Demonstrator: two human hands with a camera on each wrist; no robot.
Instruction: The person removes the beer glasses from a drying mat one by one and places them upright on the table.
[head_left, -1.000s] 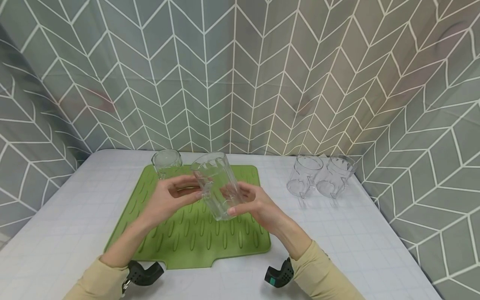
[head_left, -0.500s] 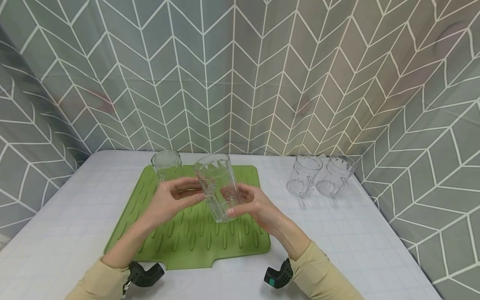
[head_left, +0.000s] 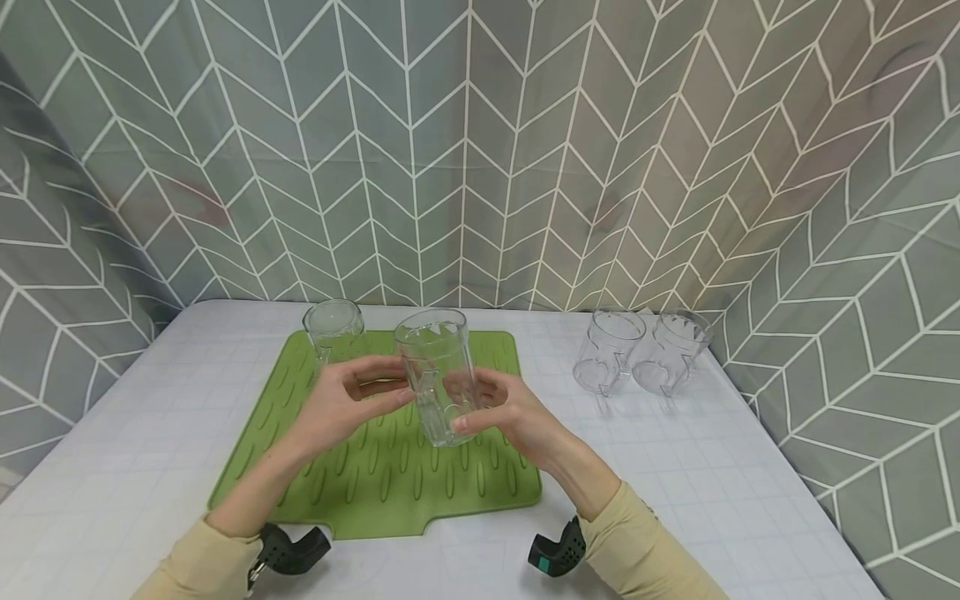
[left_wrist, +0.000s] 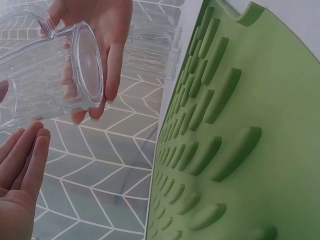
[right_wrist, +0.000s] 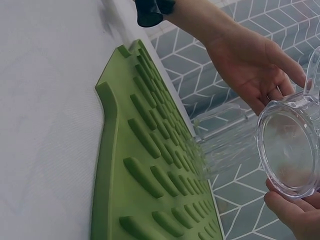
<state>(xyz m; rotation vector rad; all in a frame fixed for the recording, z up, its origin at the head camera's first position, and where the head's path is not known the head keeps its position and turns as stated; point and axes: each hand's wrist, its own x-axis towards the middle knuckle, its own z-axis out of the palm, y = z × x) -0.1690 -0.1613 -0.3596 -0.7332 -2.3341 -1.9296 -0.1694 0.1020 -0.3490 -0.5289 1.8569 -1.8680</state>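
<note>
A clear mug is held above the green ribbed mat, slightly tilted with its base low. My left hand holds its left side between thumb and fingers. From the right, my right hand grips its lower part, the thumb near the base. The mug's handle shows at the upper left of the left wrist view. In the right wrist view, the round base of the mug faces the camera. Another clear mug stands at the mat's far left corner, seemingly upside down, partly behind my left hand.
Two clear mugs, a nearer-left one and a right one, stand side by side at the back right of the white table. A patterned curtain hangs behind the table. Black devices sit at both wrists.
The held mug has turned slightly more upright, its rim moving a little right and down. Both hands have stayed on it with very little movement.
</note>
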